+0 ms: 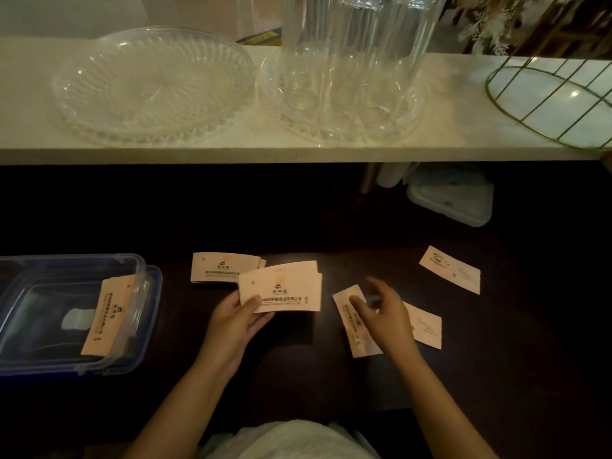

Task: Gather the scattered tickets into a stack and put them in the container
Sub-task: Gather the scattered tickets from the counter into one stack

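My left hand [236, 321] holds a small stack of pale printed tickets [284, 286] above the dark table, thumb on top. My right hand [381, 313] rests with spread fingers on a loose ticket [356, 336] lying on the table; it is blurred. Another ticket [427, 326] lies partly under that hand's right side, and one more [450, 269] lies further right. A second pile of tickets [215, 267] sits behind the held stack. At the left stands a clear plastic container [49, 356] with a blue rim, one ticket [109, 316] leaning inside it.
A white shelf [231, 150] runs across above the dark table, carrying a cut-glass plate [152, 84], a glass tray with tall tumblers [344, 77] and a gold wire basket [549, 94]. A pale box [453, 197] lies under the shelf at right.
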A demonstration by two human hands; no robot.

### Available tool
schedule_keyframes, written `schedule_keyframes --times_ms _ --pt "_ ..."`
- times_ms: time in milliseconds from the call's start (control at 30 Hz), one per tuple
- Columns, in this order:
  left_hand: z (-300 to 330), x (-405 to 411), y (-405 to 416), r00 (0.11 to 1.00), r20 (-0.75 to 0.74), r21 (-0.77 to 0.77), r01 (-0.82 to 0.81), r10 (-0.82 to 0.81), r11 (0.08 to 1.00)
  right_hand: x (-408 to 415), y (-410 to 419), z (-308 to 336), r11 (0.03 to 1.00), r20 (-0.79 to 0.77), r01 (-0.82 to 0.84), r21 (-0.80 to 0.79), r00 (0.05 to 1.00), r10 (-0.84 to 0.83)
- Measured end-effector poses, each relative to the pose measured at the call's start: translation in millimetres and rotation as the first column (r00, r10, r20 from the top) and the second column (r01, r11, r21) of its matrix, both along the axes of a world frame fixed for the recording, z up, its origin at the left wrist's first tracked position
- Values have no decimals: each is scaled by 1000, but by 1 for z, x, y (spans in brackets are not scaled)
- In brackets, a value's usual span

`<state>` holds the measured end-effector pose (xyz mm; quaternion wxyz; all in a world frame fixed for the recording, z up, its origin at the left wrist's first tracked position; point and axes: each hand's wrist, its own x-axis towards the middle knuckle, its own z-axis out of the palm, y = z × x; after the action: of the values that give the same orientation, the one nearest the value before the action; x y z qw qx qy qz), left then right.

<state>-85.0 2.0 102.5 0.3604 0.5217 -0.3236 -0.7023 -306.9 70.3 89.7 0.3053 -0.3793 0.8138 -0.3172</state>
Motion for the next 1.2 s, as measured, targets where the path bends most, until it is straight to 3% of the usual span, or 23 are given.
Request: schedule_keyframes --times_ms 67,167,333,433,533,600,667,767,933,1133,1200 --pt "-5 1 0 998 0 27 -57 57 998 -14 18 -14 985 -182 54 163 983 -24" --pt "-14 -1 0 991 9 57 -132 132 990 -7 37 -31 952 -298 73 299 954 20" --pt "-22 -9 6 984 46 59 -177 174 982 7 38 -46 949 -480 74 307 873 87" --pt "-22 -12 8 981 54 50 -187 184 981 5 37 -49 949 -485 30 312 865 132" --pt "-20 -16 10 981 54 24 -187 186 982 -6 37 -42 972 -313 10 235 947 66" --pt "-18 -20 13 983 63 3 -170 170 985 -21 37 -32 993 -70 60 107 996 -52" --pt "-17 -24 15 987 70 -19 -141 142 990 -35 36 -15 987 181 146 -66 975 -132" --pt "-12 -37 16 992 65 -38 -101 103 994 -45 27 13 963 370 92 -253 929 8" --pt "-3 -68 19 999 50 -76 2 2 997 -37 5 27 945 151 -202 -258 958 246" --pt "5 -77 25 990 124 -105 73 -60 992 -33 -9 15 880 -164 -373 -295 927 338" --pt "4 -73 24 991 130 -91 48 -36 995 -45 -6 11 892 -189 -333 -306 940 286"
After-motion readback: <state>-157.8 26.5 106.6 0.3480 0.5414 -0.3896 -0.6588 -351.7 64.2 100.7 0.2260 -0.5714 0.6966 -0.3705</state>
